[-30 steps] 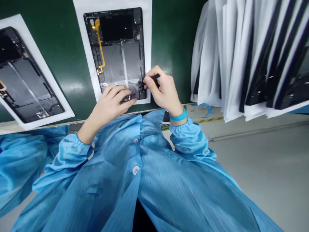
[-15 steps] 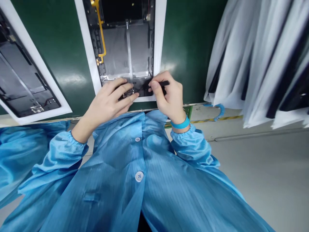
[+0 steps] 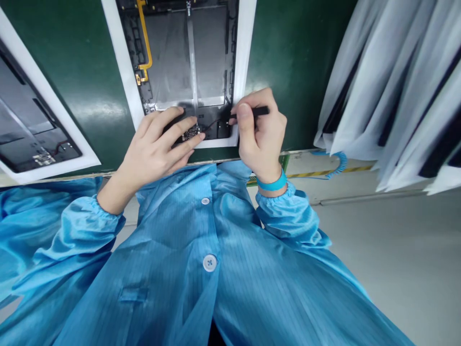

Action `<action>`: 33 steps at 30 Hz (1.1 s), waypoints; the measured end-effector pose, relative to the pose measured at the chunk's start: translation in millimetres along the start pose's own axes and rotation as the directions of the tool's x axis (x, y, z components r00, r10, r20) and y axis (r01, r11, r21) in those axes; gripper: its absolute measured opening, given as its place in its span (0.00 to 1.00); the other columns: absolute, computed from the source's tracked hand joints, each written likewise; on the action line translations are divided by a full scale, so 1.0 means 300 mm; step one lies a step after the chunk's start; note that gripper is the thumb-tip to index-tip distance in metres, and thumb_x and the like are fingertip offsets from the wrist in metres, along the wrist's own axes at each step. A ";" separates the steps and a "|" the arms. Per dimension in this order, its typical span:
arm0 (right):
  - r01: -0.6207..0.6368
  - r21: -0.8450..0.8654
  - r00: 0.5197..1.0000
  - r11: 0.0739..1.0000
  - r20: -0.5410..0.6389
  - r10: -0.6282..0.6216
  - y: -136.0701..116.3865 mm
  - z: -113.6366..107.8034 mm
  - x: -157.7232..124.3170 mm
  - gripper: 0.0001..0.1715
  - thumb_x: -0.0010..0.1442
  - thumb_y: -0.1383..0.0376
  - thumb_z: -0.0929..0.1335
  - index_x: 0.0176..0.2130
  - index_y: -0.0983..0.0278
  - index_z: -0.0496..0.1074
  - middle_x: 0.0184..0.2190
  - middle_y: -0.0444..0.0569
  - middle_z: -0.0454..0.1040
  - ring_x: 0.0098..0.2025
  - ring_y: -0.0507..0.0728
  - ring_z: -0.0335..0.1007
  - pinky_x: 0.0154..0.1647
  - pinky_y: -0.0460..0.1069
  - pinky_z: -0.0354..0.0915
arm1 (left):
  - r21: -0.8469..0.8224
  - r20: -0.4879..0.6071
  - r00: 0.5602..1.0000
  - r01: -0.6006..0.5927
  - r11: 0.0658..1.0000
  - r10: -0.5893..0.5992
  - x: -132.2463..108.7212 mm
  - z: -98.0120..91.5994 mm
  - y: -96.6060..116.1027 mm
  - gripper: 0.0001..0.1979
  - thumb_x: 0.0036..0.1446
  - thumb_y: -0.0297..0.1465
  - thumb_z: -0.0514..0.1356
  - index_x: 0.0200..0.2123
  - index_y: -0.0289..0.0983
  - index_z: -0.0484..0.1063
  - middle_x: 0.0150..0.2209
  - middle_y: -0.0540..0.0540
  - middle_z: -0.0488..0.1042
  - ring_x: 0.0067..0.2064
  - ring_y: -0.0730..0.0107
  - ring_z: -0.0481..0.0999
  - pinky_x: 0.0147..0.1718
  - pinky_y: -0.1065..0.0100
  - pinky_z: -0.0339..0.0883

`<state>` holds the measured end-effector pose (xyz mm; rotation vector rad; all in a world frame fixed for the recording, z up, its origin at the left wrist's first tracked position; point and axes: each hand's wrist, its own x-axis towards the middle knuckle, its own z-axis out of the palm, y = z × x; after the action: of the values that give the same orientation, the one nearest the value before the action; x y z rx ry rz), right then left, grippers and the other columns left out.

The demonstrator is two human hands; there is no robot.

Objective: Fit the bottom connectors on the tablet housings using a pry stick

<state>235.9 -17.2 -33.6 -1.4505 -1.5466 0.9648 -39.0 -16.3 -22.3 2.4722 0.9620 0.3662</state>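
Two open device housings lie on the green tabletop [image 3: 90,96], each on its own white sheet. The housing in hand [image 3: 212,57] sits against the near edge, mid-length, its far end cut off by the frame; the second housing [image 3: 18,96] is well apart from it, by the tabletop's near left. Inside the first run one orange flex cable [image 3: 147,43] and one pale ribbon strip [image 3: 192,53], and at its near end sits one small circuit board [image 3: 190,133], any marking on it too fine to read.

The left hand [image 3: 156,142] lies palm down over the housing's near left corner, fingers loosely spread, fingertips at the board. The right hand [image 3: 262,129], with one blue wristband [image 3: 272,183], pinches one slim black tool [image 3: 260,111] between thumb and fingers at the near right corner; the tip is hard to make out. White sheets [image 3: 382,96] stand bunched at the tabletop's right, too overlapped to count, dark panels [image 3: 439,129] between them. The blue coat [image 3: 173,250] shows two pale buttons [image 3: 209,263].
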 end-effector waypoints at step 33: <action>0.112 -0.163 0.991 0.980 -0.057 -0.122 0.003 0.027 0.003 0.25 0.84 0.44 0.55 0.43 0.54 0.67 0.38 0.45 0.72 0.38 0.58 0.73 0.50 0.59 0.71 | -0.138 0.010 1.000 0.021 0.990 -0.020 0.052 -0.030 -0.013 0.23 0.77 0.46 0.61 0.69 0.49 0.78 0.73 0.40 0.71 0.78 0.29 0.61 0.70 0.21 0.59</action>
<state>228.8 -16.3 -37.6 -1.4671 -1.6711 0.7309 -33.6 -0.1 -15.3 2.3355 0.9255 0.4017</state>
